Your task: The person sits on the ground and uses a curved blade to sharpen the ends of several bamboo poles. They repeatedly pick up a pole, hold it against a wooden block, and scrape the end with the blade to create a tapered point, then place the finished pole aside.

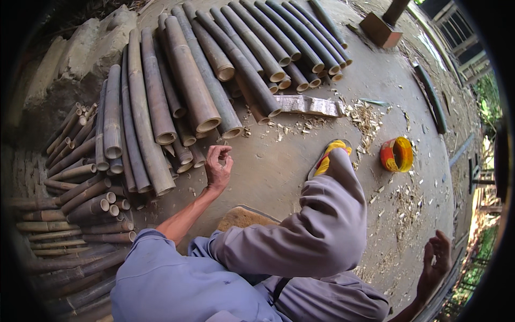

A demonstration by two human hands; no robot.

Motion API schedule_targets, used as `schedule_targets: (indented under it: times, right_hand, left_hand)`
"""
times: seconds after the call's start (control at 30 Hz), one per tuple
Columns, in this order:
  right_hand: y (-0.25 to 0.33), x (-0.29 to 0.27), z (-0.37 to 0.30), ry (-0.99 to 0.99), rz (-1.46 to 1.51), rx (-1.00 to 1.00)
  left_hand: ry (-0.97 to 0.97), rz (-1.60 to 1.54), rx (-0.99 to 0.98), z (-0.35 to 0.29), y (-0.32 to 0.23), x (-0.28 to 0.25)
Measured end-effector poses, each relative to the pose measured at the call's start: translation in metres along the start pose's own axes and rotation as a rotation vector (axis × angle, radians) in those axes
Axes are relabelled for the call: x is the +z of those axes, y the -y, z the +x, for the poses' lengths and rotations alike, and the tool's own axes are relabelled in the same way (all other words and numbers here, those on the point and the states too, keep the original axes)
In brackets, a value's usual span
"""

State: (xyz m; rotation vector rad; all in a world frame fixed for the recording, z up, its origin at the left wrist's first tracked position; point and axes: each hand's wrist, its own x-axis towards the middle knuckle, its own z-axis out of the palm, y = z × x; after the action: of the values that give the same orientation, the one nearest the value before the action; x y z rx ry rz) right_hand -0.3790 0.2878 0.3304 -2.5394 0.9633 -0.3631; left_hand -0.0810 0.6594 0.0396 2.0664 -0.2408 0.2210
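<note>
My left hand [218,167] hovers in front of the near ends of the bamboo poles [188,75], its fingers loosely bent and nothing visible in them. Those poles lie side by side in a large grey-brown pile, their hollow cut ends facing me. Off to the far right, my right hand [437,261] is raised away from everything, fingers apart and slightly curved, holding nothing that I can see. The object nearest to it is a yellow and red round container [396,155], open at the top, on the concrete floor.
Thinner bamboo pieces [86,209] are stacked on the left. A pale, rough wooden block [310,105] lies below the poles, with wood chips [365,121] scattered around it. My foot wears a yellow sandal [328,158]. At the upper right stands a post on a square base [381,30].
</note>
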Motion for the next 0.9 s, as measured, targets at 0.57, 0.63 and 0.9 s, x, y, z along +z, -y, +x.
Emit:
schedule_targets:
  times: [0.57, 0.63, 0.9]
  right_hand:
    - [-0.005, 0.048, 0.006, 0.471, -0.051, 0.178]
    - [-0.004, 0.04, 0.0, 0.511, -0.025, 0.227]
    - [-0.094, 0.012, -0.051, 0.069, 0.069, 0.431]
  left_hand:
    - [1.075, 0.146, -0.023, -0.108, 0.031, 0.027]
    - [1.107, 0.121, 0.009, -0.114, 0.031, 0.025]
    - [0.904, 0.032, 0.006, -0.028, 0.002, 0.123]
